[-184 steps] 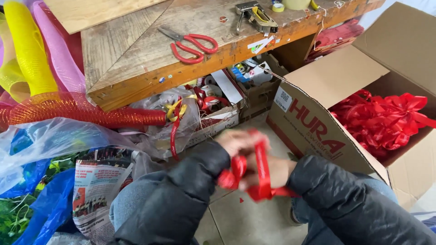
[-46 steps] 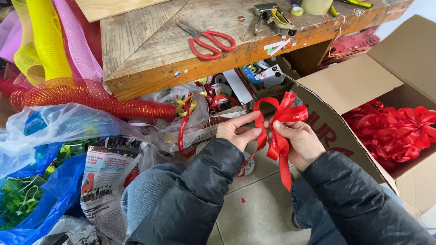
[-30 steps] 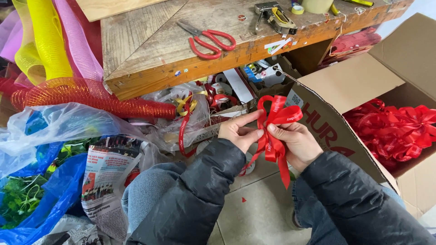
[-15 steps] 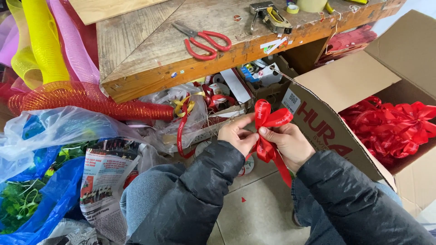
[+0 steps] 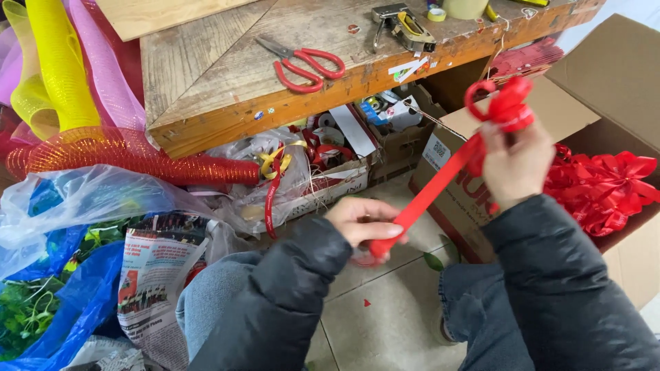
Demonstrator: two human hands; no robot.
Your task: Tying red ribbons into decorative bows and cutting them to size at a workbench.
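hands (image 5: 363, 223) (image 5: 517, 161) apart, ribbon (image 5: 440, 187) seemingly taut between

Worn wooden counter (image 5: 227, 75) across the far side, its top scratched and stained, edge chipped, lit evenly by soft daylight. Floor (image 5: 385, 316) of pale tiles with dark grout lines, near centre. Open shelf space under the counter crammed with small cardboard boxes (image 5: 330, 185); yellow, pink and red mesh rolls (image 5: 62, 75) far left, blue plastic sheeting (image 5: 75, 302) near left.
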